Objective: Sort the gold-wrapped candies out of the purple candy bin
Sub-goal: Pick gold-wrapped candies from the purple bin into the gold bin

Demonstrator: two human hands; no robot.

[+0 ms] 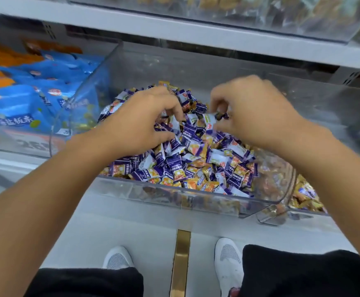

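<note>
Purple candies heaped in the clear bin (144,192) with many gold candies (193,183) unsorted; left hand (141,123) digs with curled fingers, contents hidden, while right hand (253,116) pinches one small wrapped candy (212,120).

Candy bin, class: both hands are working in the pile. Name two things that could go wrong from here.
1. The heap in the clear bin rises near its front rim, so the digging left hand may push candies over.
2. The right hand pinches a purple-and-white candy, apparently not gold, risking a mis-sort.
</note>
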